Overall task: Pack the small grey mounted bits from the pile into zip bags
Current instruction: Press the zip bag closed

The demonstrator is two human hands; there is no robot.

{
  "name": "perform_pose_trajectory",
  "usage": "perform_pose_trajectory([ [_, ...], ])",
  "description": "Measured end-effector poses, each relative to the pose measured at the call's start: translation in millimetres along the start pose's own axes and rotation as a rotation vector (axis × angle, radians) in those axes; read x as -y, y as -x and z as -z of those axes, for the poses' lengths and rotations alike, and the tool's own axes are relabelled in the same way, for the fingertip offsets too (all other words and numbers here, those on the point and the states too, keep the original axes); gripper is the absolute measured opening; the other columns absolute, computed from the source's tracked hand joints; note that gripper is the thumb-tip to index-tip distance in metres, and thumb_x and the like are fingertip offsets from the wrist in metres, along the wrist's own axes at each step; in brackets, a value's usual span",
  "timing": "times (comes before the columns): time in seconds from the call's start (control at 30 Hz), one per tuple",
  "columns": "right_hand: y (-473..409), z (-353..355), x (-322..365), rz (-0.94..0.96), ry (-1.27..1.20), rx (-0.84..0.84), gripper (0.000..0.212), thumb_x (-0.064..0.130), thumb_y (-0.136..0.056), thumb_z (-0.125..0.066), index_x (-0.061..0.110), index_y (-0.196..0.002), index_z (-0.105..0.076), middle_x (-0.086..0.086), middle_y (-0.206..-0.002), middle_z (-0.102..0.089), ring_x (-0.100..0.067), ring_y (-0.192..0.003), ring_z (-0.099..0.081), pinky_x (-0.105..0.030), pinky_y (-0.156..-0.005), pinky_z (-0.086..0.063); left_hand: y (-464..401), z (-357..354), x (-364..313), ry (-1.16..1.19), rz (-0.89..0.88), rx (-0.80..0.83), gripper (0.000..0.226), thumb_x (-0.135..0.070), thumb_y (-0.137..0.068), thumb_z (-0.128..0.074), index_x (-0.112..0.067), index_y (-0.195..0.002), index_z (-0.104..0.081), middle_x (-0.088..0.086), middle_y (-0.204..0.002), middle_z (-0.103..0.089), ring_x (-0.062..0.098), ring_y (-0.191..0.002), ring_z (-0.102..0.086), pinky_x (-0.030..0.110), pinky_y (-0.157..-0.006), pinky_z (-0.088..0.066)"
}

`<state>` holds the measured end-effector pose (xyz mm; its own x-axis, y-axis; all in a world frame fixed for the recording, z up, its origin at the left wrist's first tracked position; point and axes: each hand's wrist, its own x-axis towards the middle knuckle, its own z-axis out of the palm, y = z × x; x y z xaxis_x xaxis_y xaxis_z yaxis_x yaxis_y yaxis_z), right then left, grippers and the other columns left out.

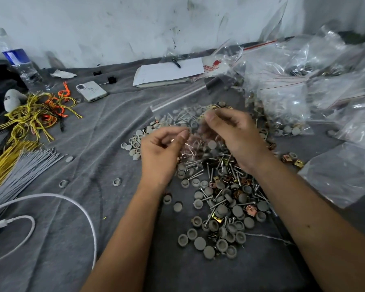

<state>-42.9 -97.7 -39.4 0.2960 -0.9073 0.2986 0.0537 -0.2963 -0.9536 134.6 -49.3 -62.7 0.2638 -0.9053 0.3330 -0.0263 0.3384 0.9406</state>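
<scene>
At the centre of the frame the left hand (pixel 160 152) is pinching, thumb against forefinger, one edge of a clear zip bag (pixel 193 135). The right hand (pixel 233 133) is curling over the opposite edge and appears to be gripping it, though motion blur is obscuring the fingertips. The bag is hanging between the two hands, just above the pile (pixel 217 199). Screws with grey heads are showing through the film.

The step in hand, as judged, is working the bag's mouth, either opening it for loading or pressing it shut; which one cannot be told. To do it well, both hands should be gripping close to the zip strip, keeping the mouth level and uppermost so that nothing is spilling back.

The pile is spreading from the centre towards the lower right, mixing grey caps, screws and brass-coloured clips. Only the grey bits should be going in, so sorting calls for care.

Filled and spare bags (pixel 299 81) are crowding the upper right. Cable ties (pixel 19 165) and a phone (pixel 91 91) are lying at the left, well apart from the work.
</scene>
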Motion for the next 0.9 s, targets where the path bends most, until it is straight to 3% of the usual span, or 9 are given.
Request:
perform_pose_trajectory([
  [0.03,0.1,-1.5,-0.5,0.019,0.073,0.019,0.024,0.031,-0.095,-0.07,0.008,-0.099,-0.075,-0.004,-0.092,-0.077,-0.019,-0.086,-0.075,-0.029,-0.076,-0.061,-0.5,1.9,-0.3,0.033,0.012,-0.031,0.014,-0.002,-0.092,-0.073,-0.014,-0.095,-0.081,0.014,-0.089,-0.079,0.028,-0.078,-0.073,0.043,-0.08,-0.061],
  [0.13,-1.0,-1.5,-0.7,0.06,0.174,-0.051,0.006,0.023,-0.095,-0.073,0.021,-0.093,-0.077,0.005,-0.089,-0.077,-0.01,-0.083,-0.074,-0.021,-0.073,-0.058,1.2,-1.6,-4.0,0.054,0.058,-0.058,0.01,-0.008,-0.092,-0.074,-0.015,-0.095,-0.081,0.014,-0.088,-0.079,0.023,-0.074,-0.073,0.034,-0.072,-0.058],
  [0.3,-1.2,16.2,2.2,0.044,0.215,-0.239,0.012,0.022,-0.1,-0.067,0.015,-0.093,-0.074,0.001,-0.076,-0.076,-0.008,-0.065,-0.07,-0.023,-0.058,-0.055,-1.0,-37.0,-19.9,-0.075,0.114,-0.069,0.006,-0.007,-0.095,-0.073,-0.012,-0.093,-0.075,0.009,-0.079,-0.077,0.02,-0.069,-0.071,0.032,-0.063,-0.061],
  [0.47,-3.4,75.8,12.5,0.057,0.474,-0.433,0.016,0.022,-0.097,-0.071,0.015,-0.083,-0.074,0.007,-0.063,-0.071,-0.004,-0.056,-0.068,-0.017,-0.053,-0.05,-26.6,-103.9,-31.2,-0.252,0.094,-0.021,0.006,-0.011,-0.091,-0.079,-0.012,-0.088,-0.073,0.004,-0.08,-0.077,0.01,-0.067,-0.073,0.029,-0.062,-0.061],
  [0.6,-5.9,136.2,14.2,0.016,0.773,-0.515,0.016,0.029,-0.09,-0.079,0.014,-0.085,-0.076,0.003,-0.074,-0.072,-0.012,-0.071,-0.072,-0.021,-0.069,-0.052,-42.7,-164.4,-25.1,-0.414,0.083,0.052,0.012,-0.017,-0.09,-0.081,-0.017,-0.092,-0.069,0.0,-0.085,-0.075,0.015,-0.079,-0.074,0.042,-0.079,-0.064],
  [0.67,-6.0,159.0,10.4,-0.05,0.925,-0.571,0.023,0.032,-0.084,-0.083,0.012,-0.091,-0.074,-0.003,-0.083,-0.073,-0.02,-0.081,-0.071,-0.025,-0.074,-0.048,-44.2,-188.3,-20.4,-0.505,0.07,0.084,0.03,-0.02,-0.089,-0.082,-0.011,-0.112,-0.064,0.003,-0.097,-0.072,0.017,-0.088,-0.069,0.038,-0.085,-0.059],
  [0.73,-3.5,172.4,7.0,-0.09,1.122,-0.615,0.036,0.032,-0.078,-0.088,0.012,-0.098,-0.067,-0.009,-0.095,-0.07,-0.028,-0.093,-0.065,-0.033,-0.079,-0.047,-41.4,-203.9,-13.6,-0.66,-0.029,0.106,0.046,-0.019,-0.087,-0.083,-0.009,-0.121,-0.056,0.007,-0.11,-0.065,0.02,-0.098,-0.061,0.033,-0.081,-0.048],
  [0.8,-0.2,177.0,6.1,-0.036,1.193,-0.591,0.037,0.028,-0.077,-0.088,0.014,-0.096,-0.06,-0.009,-0.097,-0.063,-0.029,-0.092,-0.06,-0.037,-0.077,-0.046,-35.1,-212.8,-9.6,-0.758,-0.17,0.179,0.04,-0.011,-0.084,-0.081,-0.009,-0.116,-0.057,0.009,-0.111,-0.061,0.022,-0.097,-0.056,0.03,-0.076,-0.038],
  [0.9,0.4,175.4,4.4,-0.039,1.151,-0.314,0.016,0.02,-0.087,-0.077,0.016,-0.092,-0.063,-0.006,-0.087,-0.067,-0.028,-0.083,-0.063,-0.036,-0.072,-0.048,-29.4,-220.2,-8.0,-0.872,-0.211,0.393,0.016,-0.003,-0.083,-0.068,-0.004,-0.099,-0.068,0.014,-0.1,-0.069,0.032,-0.093,-0.063,0.037,-0.073,-0.044],
])
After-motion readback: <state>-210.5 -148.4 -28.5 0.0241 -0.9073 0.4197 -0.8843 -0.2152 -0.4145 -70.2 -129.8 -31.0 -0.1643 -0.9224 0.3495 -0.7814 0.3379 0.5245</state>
